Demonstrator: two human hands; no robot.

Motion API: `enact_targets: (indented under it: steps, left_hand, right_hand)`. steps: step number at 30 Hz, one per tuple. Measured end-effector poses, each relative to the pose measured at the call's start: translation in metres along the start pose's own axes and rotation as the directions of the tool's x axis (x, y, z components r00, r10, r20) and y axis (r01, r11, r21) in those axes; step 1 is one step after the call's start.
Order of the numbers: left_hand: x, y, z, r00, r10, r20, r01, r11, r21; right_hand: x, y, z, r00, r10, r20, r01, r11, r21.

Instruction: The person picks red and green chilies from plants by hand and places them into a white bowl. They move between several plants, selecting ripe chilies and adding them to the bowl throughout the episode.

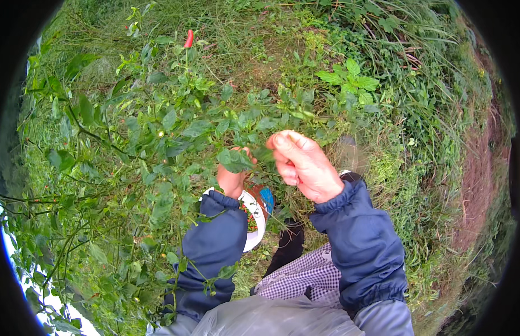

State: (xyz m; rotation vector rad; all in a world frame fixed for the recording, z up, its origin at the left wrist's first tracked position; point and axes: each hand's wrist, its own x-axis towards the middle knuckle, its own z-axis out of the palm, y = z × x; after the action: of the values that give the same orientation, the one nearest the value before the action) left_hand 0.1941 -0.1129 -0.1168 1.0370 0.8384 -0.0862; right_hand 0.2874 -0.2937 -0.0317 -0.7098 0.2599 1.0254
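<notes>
My right hand (303,166) is raised in front of a chili plant (159,140), its fingers pinched together around a small pale piece (294,134) at the fingertips. My left hand (232,180) reaches into the plant's leaves just left of it. A large green leaf (235,159) hides its fingers, so its grip is unclear. Both forearms wear dark blue sleeves. Under the left wrist hangs a white bucket (256,224) holding red chilies (251,219). One ripe red chili (188,38) stands on the plant at the far top.
Leafy branches fill the left half of the view. Grass and weeds (383,112) cover the ground ahead and to the right, beside a bare dirt strip (478,185). A checked cloth (305,275) and grey plastic (271,319) lie at my waist.
</notes>
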Motion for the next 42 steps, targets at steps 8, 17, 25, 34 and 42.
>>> enact_targets:
  steps: [8,17,25,34,42]
  left_hand:
    - [0.013,-0.029,0.006,0.997,0.045,-0.060,-0.039,0.993,0.110]
    - [0.001,0.027,0.012,1.000,-0.003,-0.023,0.014,0.864,0.504]
    - [-0.005,0.104,0.068,0.541,0.577,0.612,-0.505,-0.359,0.785]
    - [0.034,0.095,0.047,0.623,0.231,0.747,-0.767,-0.004,0.642]
    - [0.030,0.057,0.040,0.872,0.218,0.439,-0.458,0.680,0.572]
  right_hand:
    - [0.050,0.037,-0.008,0.736,-0.595,-0.322,0.480,0.795,-0.371]
    - [0.063,0.052,-0.042,0.837,-0.394,-0.379,0.191,0.860,-0.472]
    - [0.061,0.054,-0.041,0.796,-0.570,-0.204,0.196,0.562,-0.804]
    - [0.050,0.033,-0.030,0.762,-0.637,-0.114,0.371,0.575,-0.730]
    - [0.032,0.021,-0.014,0.534,-0.829,-0.166,0.588,0.505,-0.631]
